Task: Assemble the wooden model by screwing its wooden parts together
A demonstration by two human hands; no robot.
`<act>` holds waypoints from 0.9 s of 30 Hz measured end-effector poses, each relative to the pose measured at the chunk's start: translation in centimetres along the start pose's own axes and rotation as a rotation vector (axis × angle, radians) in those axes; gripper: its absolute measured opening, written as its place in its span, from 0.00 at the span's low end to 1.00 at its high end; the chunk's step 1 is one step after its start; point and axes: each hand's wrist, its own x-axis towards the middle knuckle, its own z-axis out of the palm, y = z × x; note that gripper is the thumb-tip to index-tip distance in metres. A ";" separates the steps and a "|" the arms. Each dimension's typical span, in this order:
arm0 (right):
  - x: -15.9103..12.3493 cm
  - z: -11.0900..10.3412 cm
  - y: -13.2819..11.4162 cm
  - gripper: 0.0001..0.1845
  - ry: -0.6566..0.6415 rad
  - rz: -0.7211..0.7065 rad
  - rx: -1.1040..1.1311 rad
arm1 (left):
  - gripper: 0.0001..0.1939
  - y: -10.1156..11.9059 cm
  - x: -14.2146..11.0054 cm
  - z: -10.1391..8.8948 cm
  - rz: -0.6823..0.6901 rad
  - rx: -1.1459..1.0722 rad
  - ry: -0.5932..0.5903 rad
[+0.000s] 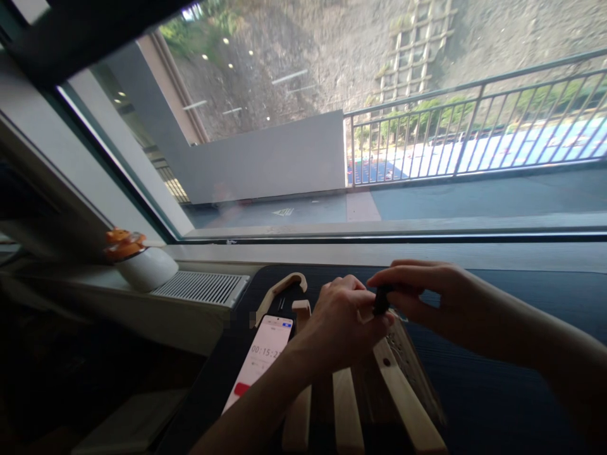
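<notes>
My left hand (pixel 342 322) is closed around the upper end of a wooden frame of light and dark slats (pixel 348 404) lying on the dark table (pixel 497 379). My right hand (pixel 427 294) pinches a small black object (pixel 381 299) just above that end of the frame, fingertips almost touching my left hand. What the black piece is cannot be made out.
A phone (pixel 260 360) showing a running timer lies left of the frame. A curved wooden piece (pixel 279 291) rests behind it. A white bowl with an orange toy (pixel 137 259) sits on the sill beside a vent grille (pixel 202 287). The window is straight ahead.
</notes>
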 end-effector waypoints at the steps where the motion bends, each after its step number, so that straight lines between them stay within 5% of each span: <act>1: 0.0 0.0 0.1 0.13 0.005 0.002 0.002 | 0.07 0.0 0.0 0.0 0.001 0.000 -0.002; 12: 0.3 0.3 0.0 0.11 0.068 0.105 -0.097 | 0.07 -0.2 0.1 0.2 -0.026 0.002 0.004; 27: 0.2 0.0 -0.2 0.12 0.013 0.021 0.006 | 0.07 0.0 0.0 -0.1 -0.009 0.005 0.017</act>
